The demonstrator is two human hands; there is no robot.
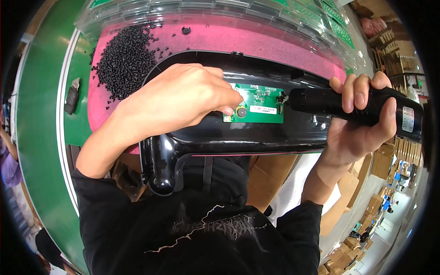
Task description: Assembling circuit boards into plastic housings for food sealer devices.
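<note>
A glossy black plastic housing (206, 142) lies across a pink mat, its hollow side up, with a rounded arm at its left end. Inside it rests a green circuit board (263, 117) with a small round black part near its left end. My left hand (195, 98) is over the board's left end, thumb and fingers pinched together. Whatever they hold is hidden. My right hand (362, 105) grips a black electric screwdriver (316, 101), held nearly level. Its tip is by the board's right edge; I cannot tell whether it touches.
A heap of small black parts (126, 62) sits on the pink mat (256, 41) at the far left, with some scattered beside it. Clear plastic trays (183, 20) line the back, with green boards at the right. A small dark object (71, 98) lies left on the green table (41, 128).
</note>
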